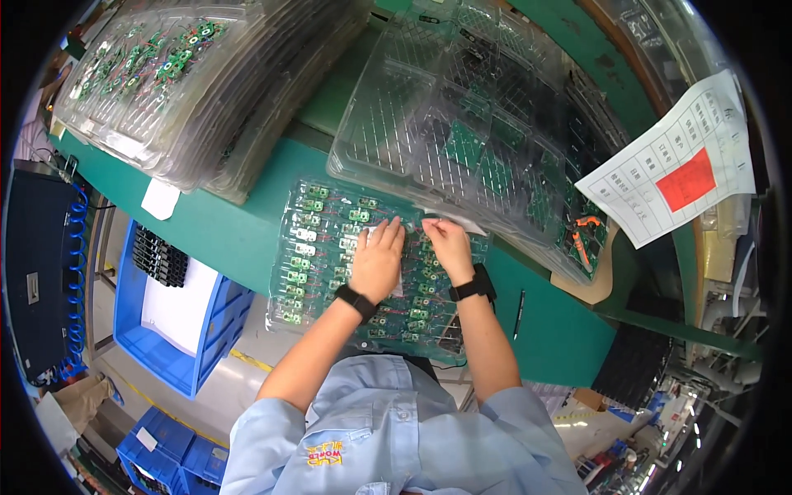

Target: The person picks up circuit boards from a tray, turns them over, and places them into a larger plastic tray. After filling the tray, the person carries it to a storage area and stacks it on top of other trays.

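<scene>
A clear plastic tray (285,247) lies in front of me on the green bench, with rows of small green circuit boards (301,249) and thin red wires in it. My left hand (378,262) rests over the tray's middle, fingers stretched out, above boards and a pale strip. Just right of it, my right hand (450,247) has thumb and forefinger pinched together near the tray's far side. Whatever sits between those fingertips is too small to make out. Both wrists wear black bands.
Tall stacks of clear trays (272,74) stand at the back left, and more stacked trays (388,107) at the back right. A paper form with a red patch (686,180) hangs over the right stack. A black pen (519,315) lies right; a blue crate (169,346) stands left.
</scene>
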